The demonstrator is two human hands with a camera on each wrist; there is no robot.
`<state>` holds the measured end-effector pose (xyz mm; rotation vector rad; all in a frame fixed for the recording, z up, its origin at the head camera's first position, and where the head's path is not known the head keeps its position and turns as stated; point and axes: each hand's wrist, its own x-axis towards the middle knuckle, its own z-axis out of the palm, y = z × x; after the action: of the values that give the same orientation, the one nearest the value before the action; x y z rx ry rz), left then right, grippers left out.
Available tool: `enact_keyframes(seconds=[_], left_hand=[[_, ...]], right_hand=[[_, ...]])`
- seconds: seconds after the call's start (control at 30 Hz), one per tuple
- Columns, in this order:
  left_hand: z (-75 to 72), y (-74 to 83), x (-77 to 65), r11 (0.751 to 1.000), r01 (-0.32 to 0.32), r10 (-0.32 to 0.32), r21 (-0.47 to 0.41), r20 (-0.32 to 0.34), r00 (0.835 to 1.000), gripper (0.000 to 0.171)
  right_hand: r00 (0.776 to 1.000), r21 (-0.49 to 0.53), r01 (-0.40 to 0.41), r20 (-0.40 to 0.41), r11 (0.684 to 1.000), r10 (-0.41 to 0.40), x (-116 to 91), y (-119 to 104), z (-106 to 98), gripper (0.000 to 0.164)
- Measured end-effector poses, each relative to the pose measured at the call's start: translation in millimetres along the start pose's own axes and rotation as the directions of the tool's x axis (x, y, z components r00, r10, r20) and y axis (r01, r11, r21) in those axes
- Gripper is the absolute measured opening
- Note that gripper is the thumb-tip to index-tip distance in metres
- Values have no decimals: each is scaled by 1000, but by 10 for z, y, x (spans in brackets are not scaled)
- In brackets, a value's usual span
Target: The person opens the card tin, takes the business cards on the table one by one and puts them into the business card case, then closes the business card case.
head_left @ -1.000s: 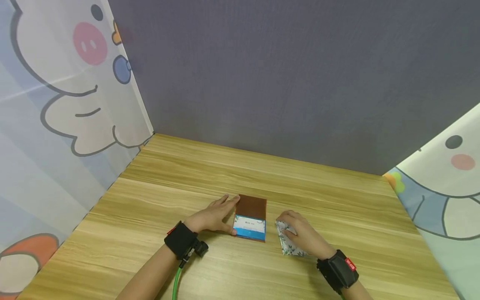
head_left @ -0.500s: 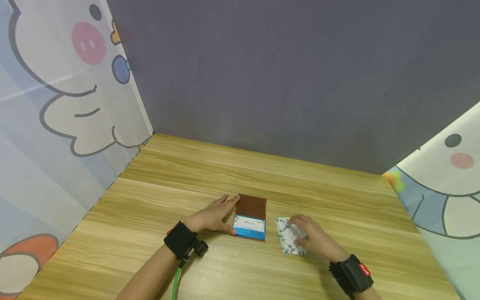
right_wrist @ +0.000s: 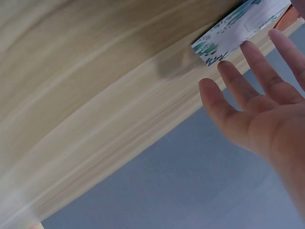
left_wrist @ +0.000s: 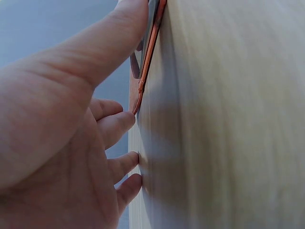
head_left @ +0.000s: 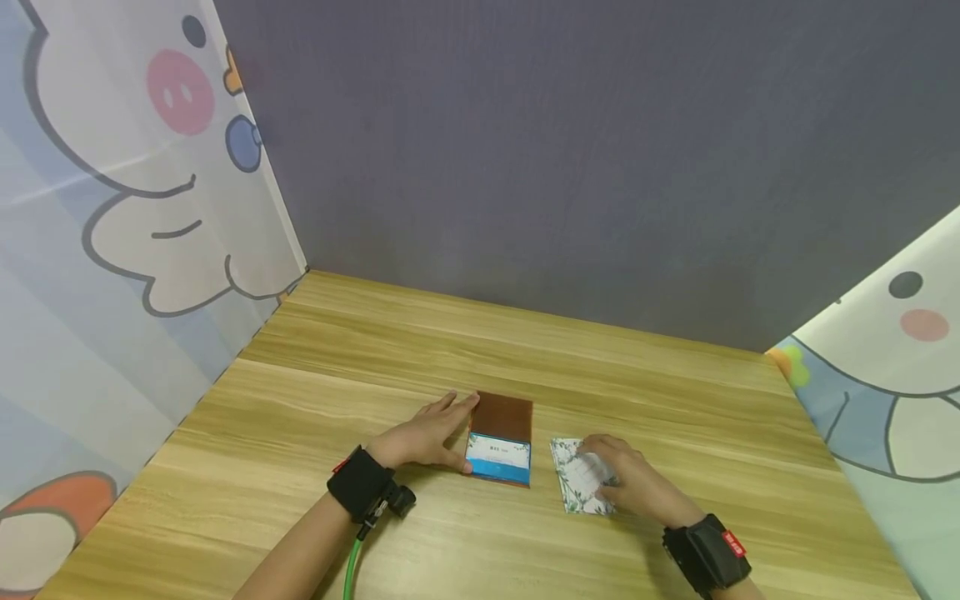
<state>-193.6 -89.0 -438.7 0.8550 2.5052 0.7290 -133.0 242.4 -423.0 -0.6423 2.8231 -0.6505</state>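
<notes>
On the wooden table, blue-banded card print unreadable, leaf-patterned card

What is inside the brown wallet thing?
The open brown leather card holder holds a white and blue card. The left hand touches its edge. Whether more cards lie underneath is hidden.

Head view: high, looking forward and down over whole surface toward far corners. Left wrist view: skims surface close up, behind left hand. Right wrist view: close beneath right hand. All share near-edge middle.
</notes>
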Motion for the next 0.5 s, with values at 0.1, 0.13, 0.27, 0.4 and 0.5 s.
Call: enact_keyframes(seconds=[0.1,0.13,0.27,0.4,0.5], left_hand=[[-1,1,1,1000,-2,2,6,-2,1000,102],[-2,2,1,1000,-2,2,5,-3,1000,101],[-4,7,3,1000,1,-1,5,-2,1000,101],[-3,10,-3,1000,2,-2,4,0,1000,101],[4,2,0,1000,1,-1,5,-1,1000,102]], right_hand=[[1000,-6,-23,-4,1000,23,3,2,19,55],[999,-5,-33,-6,999,33,5,2,23,55],[999,-16,-35,-16,999,35,18,3,20,55],[1000,-31,-23,-22,999,22,27,15,21,55],[999,-30,-24,-26,999,23,31,22,23,54]])
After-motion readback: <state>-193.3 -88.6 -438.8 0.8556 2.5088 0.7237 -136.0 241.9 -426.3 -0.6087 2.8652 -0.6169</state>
